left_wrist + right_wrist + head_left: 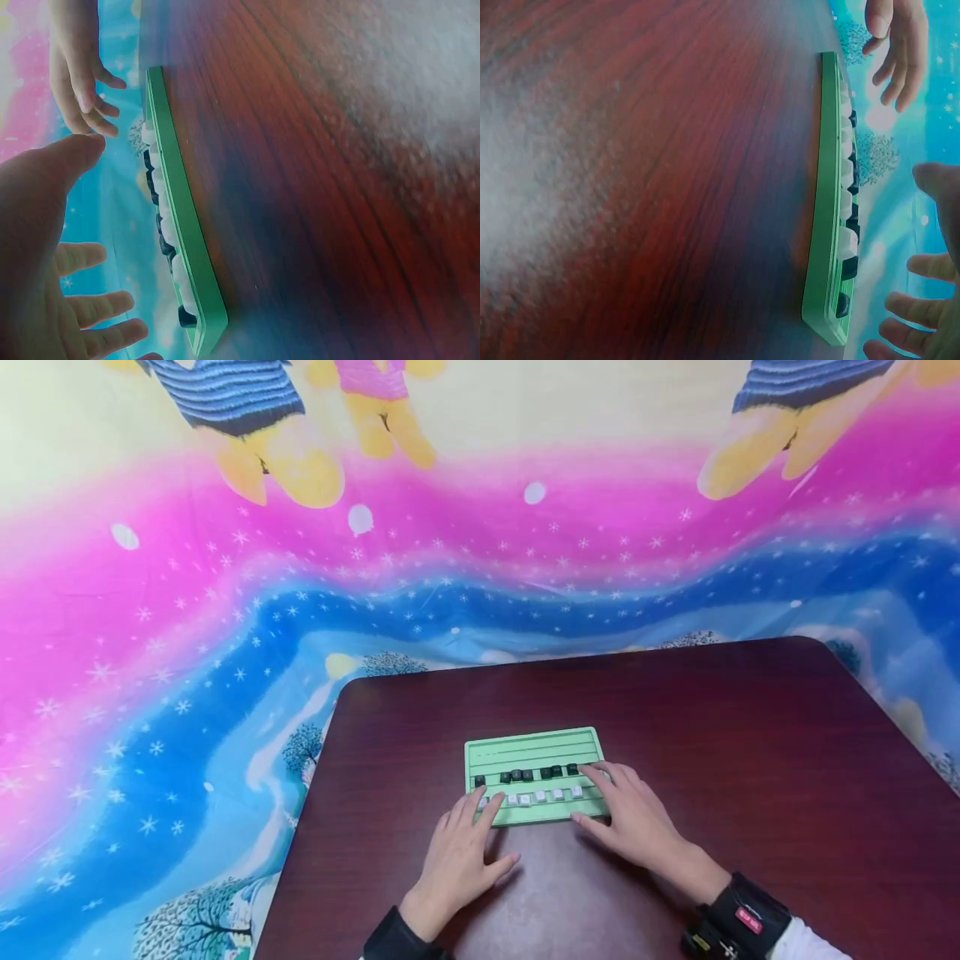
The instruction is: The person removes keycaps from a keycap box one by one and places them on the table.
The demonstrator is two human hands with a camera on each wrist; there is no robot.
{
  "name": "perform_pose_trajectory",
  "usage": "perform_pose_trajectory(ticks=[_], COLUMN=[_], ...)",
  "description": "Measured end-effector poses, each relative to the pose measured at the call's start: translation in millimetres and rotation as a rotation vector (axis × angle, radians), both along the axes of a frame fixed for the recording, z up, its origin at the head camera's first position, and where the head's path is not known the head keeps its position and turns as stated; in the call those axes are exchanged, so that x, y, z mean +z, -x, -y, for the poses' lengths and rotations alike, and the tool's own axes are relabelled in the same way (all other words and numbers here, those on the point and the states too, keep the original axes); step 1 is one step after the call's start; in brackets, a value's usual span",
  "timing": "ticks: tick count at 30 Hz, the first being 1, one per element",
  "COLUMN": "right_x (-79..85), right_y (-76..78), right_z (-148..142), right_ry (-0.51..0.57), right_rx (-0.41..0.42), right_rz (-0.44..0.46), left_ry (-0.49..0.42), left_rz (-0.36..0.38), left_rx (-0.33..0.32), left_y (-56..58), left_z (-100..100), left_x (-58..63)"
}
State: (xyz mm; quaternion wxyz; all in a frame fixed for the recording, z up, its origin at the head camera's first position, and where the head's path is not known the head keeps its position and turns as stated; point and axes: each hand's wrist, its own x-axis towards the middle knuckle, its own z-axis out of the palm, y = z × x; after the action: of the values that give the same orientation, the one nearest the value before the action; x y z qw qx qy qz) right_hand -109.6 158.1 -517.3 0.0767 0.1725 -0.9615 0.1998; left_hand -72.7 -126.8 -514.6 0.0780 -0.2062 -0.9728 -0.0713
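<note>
A light green tray [536,748] with ridged rows lies flat on the table. One row carries several small black keycap-like pieces [517,775], and the row nearer the person carries white ones [541,797]. My left hand [459,856] is over the tray's near left corner, fingers extended and thumb spread, partly covering a white piece. At the right edge, my right hand [636,817] spreads its thumb and fingers, fingertips close to the last black piece. Both wrist views show the tray [186,210] side-on, with the fingers apart and nothing held.
The dark reddish-brown table [712,727] has rounded far corners. Behind it hangs a colourful cloth [480,543] with cartoon figures and snowflakes. Black bands [746,914] with small devices are strapped round the wrists.
</note>
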Motion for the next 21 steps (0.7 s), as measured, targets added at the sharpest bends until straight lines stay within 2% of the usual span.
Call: perform_pose_trajectory(ticks=[7, 15, 21], right_x=[1.2, 7.1, 3.5], right_y=[9.5, 20.9, 27.9], right_z=[-3, -11, -18], right_ry=[0.036, 0.041, 0.041], right_rx=[-0.070, -0.146, -0.155], right_rz=[-0.023, 0.053, 0.083], left_ry=[-0.040, -0.058, -0.063], left_rz=[-0.013, -0.058, -0.035], left_rx=[-0.012, -0.035, -0.054], left_y=[-0.8, 1.5, 2.2], left_z=[-6, -12, -18], left_x=[2.5, 3.5, -0.8])
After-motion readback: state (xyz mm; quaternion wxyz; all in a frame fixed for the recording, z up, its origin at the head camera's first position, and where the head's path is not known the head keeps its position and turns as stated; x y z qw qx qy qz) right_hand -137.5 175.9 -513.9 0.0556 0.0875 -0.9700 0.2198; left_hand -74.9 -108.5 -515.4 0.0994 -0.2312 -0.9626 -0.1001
